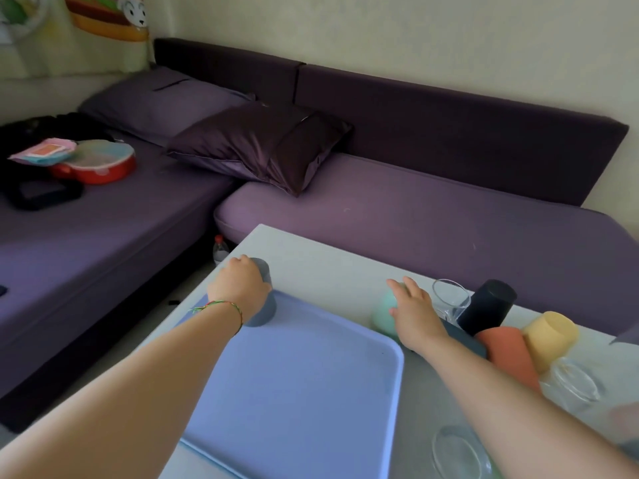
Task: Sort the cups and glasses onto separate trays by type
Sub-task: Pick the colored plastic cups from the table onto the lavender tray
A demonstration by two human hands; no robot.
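Gripping grey cup [266,307] in curled left hand [238,288], mint cup [383,314] in curled right hand [413,307].

Left hand [238,288] grips grey cup [268,307] — right hand [413,311], green cup [383,314].

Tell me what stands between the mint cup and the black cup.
A clear glass stands between the mint cup and the black cup, shown in the head view.
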